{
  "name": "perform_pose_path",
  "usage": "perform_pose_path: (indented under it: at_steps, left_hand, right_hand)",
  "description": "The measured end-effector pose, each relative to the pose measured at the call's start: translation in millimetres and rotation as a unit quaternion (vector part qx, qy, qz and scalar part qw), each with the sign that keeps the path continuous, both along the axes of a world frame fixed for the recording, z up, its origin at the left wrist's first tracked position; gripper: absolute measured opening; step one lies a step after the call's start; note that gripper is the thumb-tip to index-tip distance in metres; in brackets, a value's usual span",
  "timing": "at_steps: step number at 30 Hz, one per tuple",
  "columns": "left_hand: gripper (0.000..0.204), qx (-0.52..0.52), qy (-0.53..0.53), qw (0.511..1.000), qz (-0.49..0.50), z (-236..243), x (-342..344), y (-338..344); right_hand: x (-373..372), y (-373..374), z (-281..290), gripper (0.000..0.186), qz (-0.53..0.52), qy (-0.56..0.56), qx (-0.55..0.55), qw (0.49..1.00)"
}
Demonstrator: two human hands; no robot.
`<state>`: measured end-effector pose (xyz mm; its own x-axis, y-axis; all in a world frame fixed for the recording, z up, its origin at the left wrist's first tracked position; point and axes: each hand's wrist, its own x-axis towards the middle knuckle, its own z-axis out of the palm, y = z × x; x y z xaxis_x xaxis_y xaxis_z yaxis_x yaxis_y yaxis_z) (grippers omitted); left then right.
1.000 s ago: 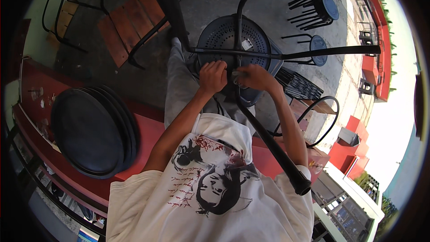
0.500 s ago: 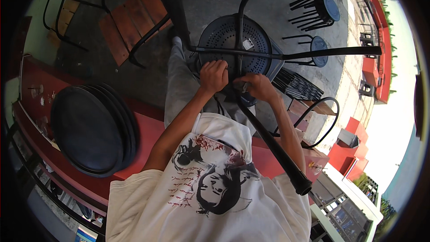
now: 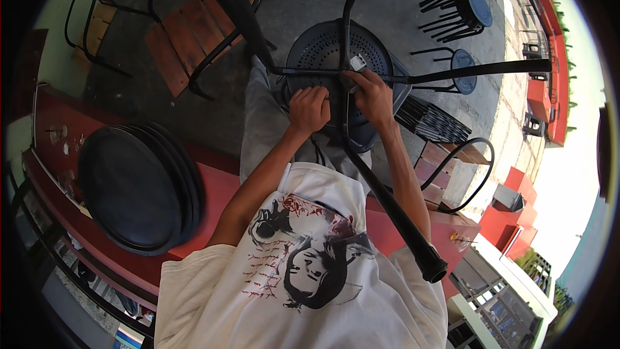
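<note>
A black metal four-legged frame (image 3: 381, 184) stands upturned before me, its thick legs splaying out from a crossing of bars. Behind the bars lies a round, dark perforated disc (image 3: 314, 44) with a small white label (image 3: 357, 62). My left hand (image 3: 310, 108) is curled closed at the disc's near left edge; what its fingers hold, if anything, is hidden. With fingers pinched together, my right hand (image 3: 372, 98) touches the crossing of the bars. A small shiny bit shows by its fingertips, too small to name. One leg runs toward me beside my right forearm.
Several round black tabletops (image 3: 132, 190) lean on a red ledge (image 3: 216, 210) at left. A slatted wooden chair (image 3: 190, 42) stands at the far left. At the right are blue-topped stools (image 3: 478, 6), a bundle of dark rods (image 3: 434, 119) and a curved chair frame (image 3: 487, 161).
My right hand has moved up and slightly inward, from beside the near leg to the crossing of the bars. My left hand stays almost where it was. The view has shifted slightly.
</note>
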<state>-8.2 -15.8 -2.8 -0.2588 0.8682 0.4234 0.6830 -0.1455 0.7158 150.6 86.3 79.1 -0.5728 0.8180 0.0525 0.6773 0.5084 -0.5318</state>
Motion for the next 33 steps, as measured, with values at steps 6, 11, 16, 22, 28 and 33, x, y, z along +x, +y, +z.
perform_pose_path:
  at_steps: [6,11,16,22,28,33]
  left_hand:
    - [0.003,-0.005,0.000,1.000,-0.001,2.8,3.0,0.2]
    - [0.003,-0.001,0.002,1.000,0.003,0.9,2.1,0.9]
    - [0.003,0.009,0.004,1.000,0.009,0.0,2.9,2.4]
    - [0.003,0.001,0.009,1.000,0.005,1.2,6.7,3.0]
    - [0.004,0.000,0.013,1.000,0.006,0.7,4.5,1.7]
    - [0.004,-0.007,0.017,1.000,-0.001,1.9,4.2,1.7]
  right_hand:
    - [21.6,-7.8,-0.3,0.056,0.061,0.028,-0.070,0.995]
    - [39.9,-50.9,18.7,0.048,0.113,-0.026,-0.207,0.971]
    - [54.5,-68.4,20.2,0.041,0.130,-0.023,-0.221,0.966]
    - [49.2,-60.2,23.3,0.037,0.036,0.029,-0.297,0.954]
    - [58.5,-81.2,20.2,0.041,-0.034,0.020,-0.394,0.918]
    - [74.8,-80.1,3.5,0.041,-0.084,0.209,-0.427,0.876]
